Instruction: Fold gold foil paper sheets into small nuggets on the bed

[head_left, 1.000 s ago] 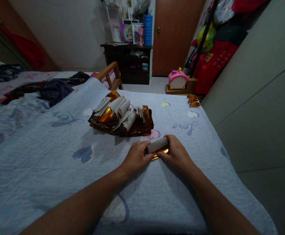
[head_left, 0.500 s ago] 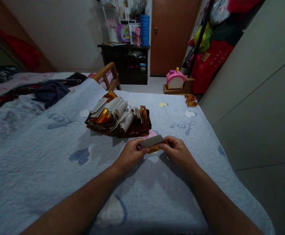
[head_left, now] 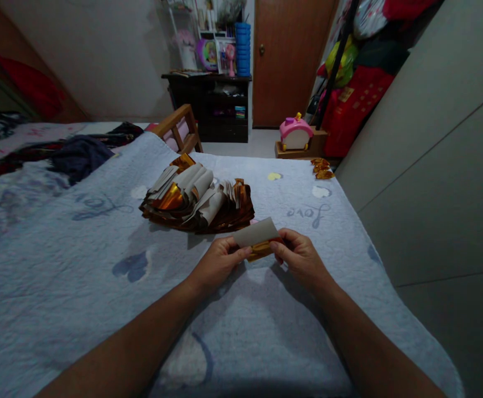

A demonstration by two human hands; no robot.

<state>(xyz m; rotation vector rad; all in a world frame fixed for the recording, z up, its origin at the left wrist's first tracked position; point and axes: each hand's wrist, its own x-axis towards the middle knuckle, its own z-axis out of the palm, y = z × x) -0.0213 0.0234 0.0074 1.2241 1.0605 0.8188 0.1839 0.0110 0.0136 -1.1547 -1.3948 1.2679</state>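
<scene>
Between my two hands is a sheet of gold foil paper (head_left: 256, 232), its pale back showing above and a folded gold strip along its lower edge. My left hand (head_left: 220, 260) pinches the left end, thumb on the gold strip. The right end is gripped by my right hand (head_left: 301, 255), thumb in front and fingers behind. Just beyond my left hand lies a thick, loose pile of gold and pale paper sheets (head_left: 200, 196), several of them curled. Small folded gold pieces (head_left: 322, 168) sit at the far right corner of the bed.
A pale blue blanket (head_left: 141, 309) with hearts and lettering covers the bed. Dark clothes (head_left: 81, 157) lie to the left. Past the far edge are a wooden chair (head_left: 183, 130), a dark cabinet (head_left: 208, 110) and a pink toy (head_left: 296, 134). A pale wardrobe (head_left: 440, 182) stands at right.
More of the paper's pale upper part now shows, standing higher above the gold strip. Both hands keep their grip in nearly the same place. The view has shifted slightly.
</scene>
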